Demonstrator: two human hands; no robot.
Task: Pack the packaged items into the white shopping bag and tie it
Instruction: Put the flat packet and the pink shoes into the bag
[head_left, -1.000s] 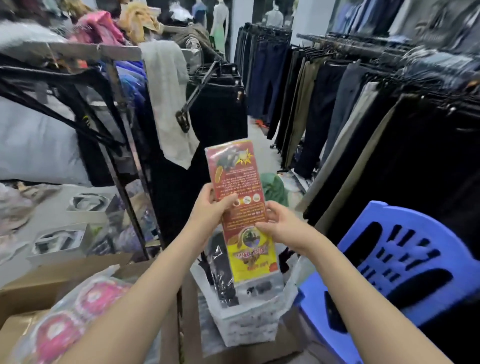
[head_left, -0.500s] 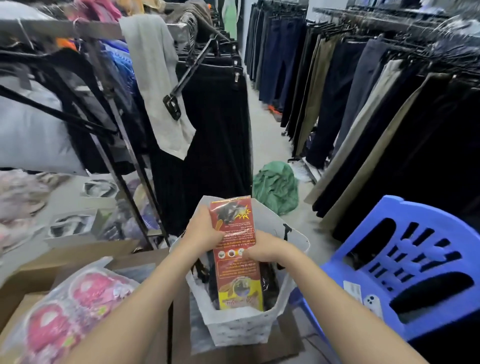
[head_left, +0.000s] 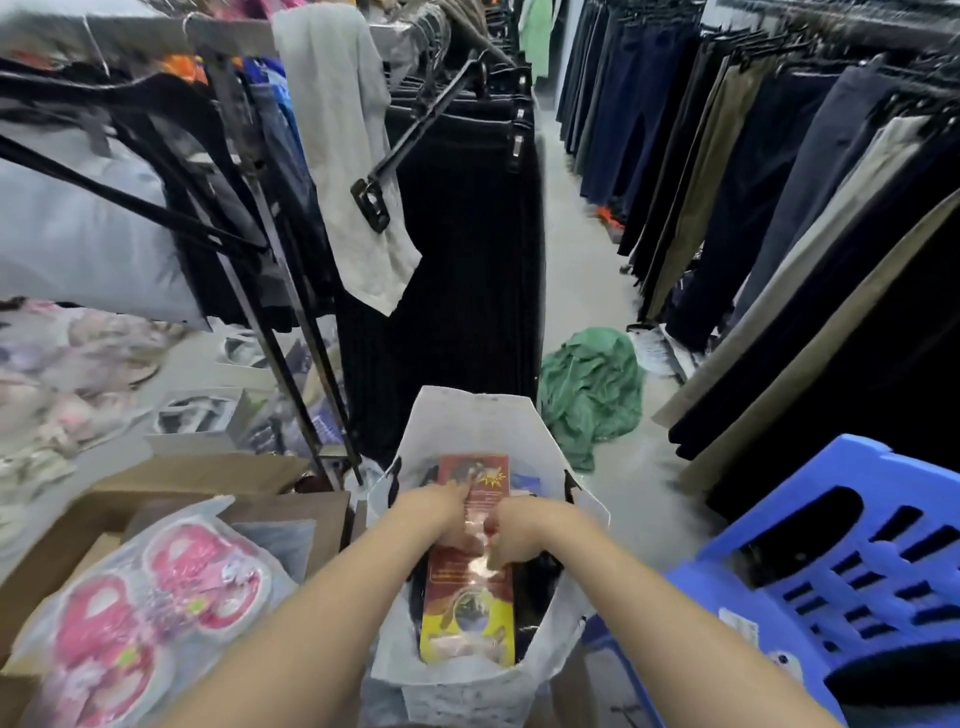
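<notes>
A white shopping bag (head_left: 467, 415) stands open in front of me on a cardboard box. A long red and yellow packaged item (head_left: 467, 618) lies inside it, on top of dark packaged goods. My left hand (head_left: 441, 512) grips the package's left edge near its middle. My right hand (head_left: 511, 535) grips its right edge, opposite. Both hands are inside the bag's mouth. The bag's black handles hang at its sides.
A clear packet of pink items (head_left: 150, 613) lies on cardboard boxes (head_left: 208, 478) at my left. A blue plastic chair (head_left: 841, 566) stands at my right. Clothing racks (head_left: 467, 208) line a narrow aisle, with a green cloth (head_left: 592, 389) on the floor.
Both hands have lowered the red and yellow package from chest height down into the white bag. The view has tilted downward.
</notes>
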